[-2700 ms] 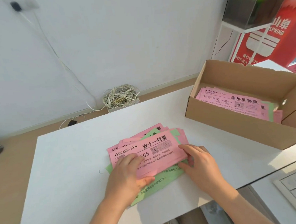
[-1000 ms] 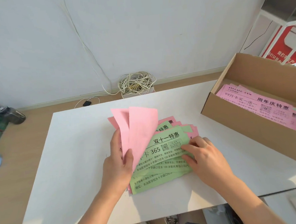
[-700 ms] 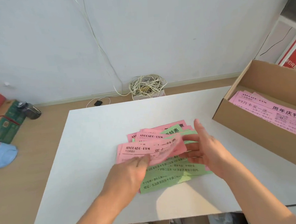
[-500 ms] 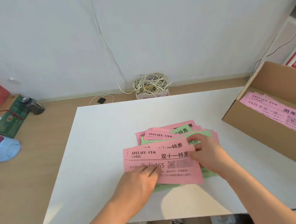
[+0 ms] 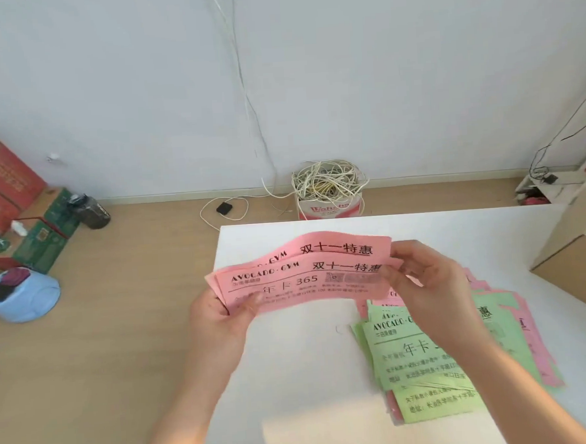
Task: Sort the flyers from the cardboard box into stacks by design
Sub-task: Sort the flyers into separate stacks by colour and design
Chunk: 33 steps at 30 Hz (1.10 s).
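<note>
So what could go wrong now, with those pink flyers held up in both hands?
The two pink flyers are pinched only at their ends by the left hand and right hand, near the left edge of the table; one might slip to the floor. The right forearm crosses above the loose green and pink pile, so a sweep could scatter it.

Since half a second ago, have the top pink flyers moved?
Yes. The left hand and right hand have lifted the pink flyers off the pile, holding them in the air to its left, over the table.
</note>
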Available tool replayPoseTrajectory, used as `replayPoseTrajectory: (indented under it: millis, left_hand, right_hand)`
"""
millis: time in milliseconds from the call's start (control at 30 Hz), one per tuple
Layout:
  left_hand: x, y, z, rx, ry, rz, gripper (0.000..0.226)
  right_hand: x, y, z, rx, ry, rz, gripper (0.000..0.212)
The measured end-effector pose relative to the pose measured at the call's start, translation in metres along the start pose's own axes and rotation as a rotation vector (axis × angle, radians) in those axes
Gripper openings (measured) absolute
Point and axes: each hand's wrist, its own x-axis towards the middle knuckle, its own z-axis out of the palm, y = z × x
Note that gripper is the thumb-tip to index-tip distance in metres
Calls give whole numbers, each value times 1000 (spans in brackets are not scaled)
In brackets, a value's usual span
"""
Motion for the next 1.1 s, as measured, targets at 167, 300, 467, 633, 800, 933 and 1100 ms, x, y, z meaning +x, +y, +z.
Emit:
replayPoseTrajectory:
  millis: [167,300,467,633,800,933,1100]
  left_hand:
    - [42,-15,-25,26,-16,-26,27]
    - [55,-36,-30,76,-29,-95,34]
    - [57,-53,-28,76,-77,-79,31]
    - [75,-59,-34,125,-18,-100,44]
    - [106,-68,-38,594,-9,36,68]
    - [105,-81,-42,862,-146,213,58]
    - [104,-92,-43,978,-181,314,50]
  right_hand:
    - [21,8,46,-73,-50,-15,38]
    - [22,26,70,-191,-65,6,63]
    - [20,38,79,-325,-72,-60,84]
    - [35,41,84,-322,-70,68,62]
    - [71,43,97,-403,-117,238,56]
    - [86,51,108,-504,-126,232,59]
    - [94,60,118,-540,-128,209,63]
